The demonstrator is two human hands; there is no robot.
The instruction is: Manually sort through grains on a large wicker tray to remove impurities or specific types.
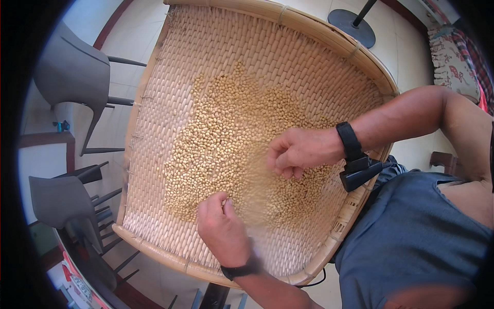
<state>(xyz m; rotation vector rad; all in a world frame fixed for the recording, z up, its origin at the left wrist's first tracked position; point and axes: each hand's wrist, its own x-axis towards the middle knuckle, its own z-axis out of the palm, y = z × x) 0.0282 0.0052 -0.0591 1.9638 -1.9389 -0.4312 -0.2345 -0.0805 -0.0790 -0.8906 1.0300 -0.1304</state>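
A wide woven bamboo winnowing tray with a bound rim lies before me. Small tan beans, possibly soybeans or coffee beans, are spread in a loose layer across its middle. Low on the near-left part of the spread is my left hand, thumb and forefinger pinched at what looks like one bean. My right hand hovers over or touches the beans at the centre right, its fingers curled inward; whether anything is inside them is hidden. Black bands circle both wrists, and a black device hangs from the right one.
Grey chairs with thin dark legs stand beyond the tray's far edge. A round dark stand base rests on the tiled floor at upper right. Patterned fabric is farther right. The tray's near rim is close to my grey-blue shirt.
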